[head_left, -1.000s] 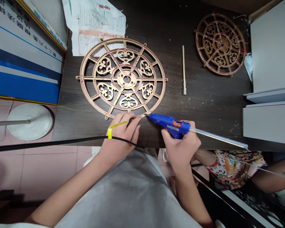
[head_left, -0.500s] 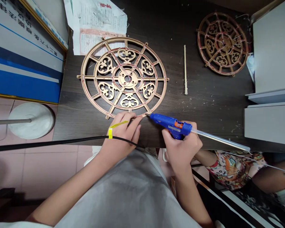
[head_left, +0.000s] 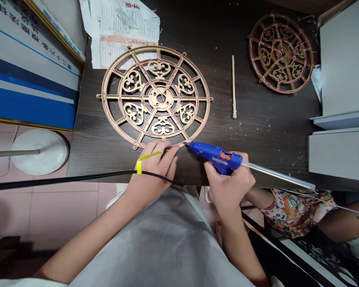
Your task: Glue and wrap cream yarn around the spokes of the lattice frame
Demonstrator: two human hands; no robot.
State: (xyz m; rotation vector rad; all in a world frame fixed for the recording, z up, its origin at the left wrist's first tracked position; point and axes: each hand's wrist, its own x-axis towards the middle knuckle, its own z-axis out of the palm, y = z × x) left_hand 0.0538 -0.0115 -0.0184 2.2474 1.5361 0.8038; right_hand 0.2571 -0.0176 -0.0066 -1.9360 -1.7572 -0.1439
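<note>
A large gold openwork wheel [head_left: 156, 97] with red wire along its spokes lies flat on the dark wooden table [head_left: 257, 131]. My left hand [head_left: 154, 169] rests on the table at the wheel's near rim, fingers together and pressing on the rim. A black cable with a yellow tag [head_left: 138, 168] runs across that hand. My right hand [head_left: 229, 183] grips a blue hot glue gun [head_left: 217, 156]. Its nozzle touches the wheel's near rim just right of my left fingers. A clear glue stick [head_left: 278, 175] pokes out of the gun's back.
A loose glue stick [head_left: 233, 87] lies right of the wheel. A second, smaller wheel [head_left: 281, 53] sits at the far right. Newspaper [head_left: 122, 28] lies at the back, a blue and white board [head_left: 26, 67] at left, grey cabinets [head_left: 342, 115] at right. Another person's patterned sleeve [head_left: 290, 209] shows below the table edge.
Almost nothing differs. Both hands and the glue gun stay at the wheel's near rim; only the view has shifted slightly.
</note>
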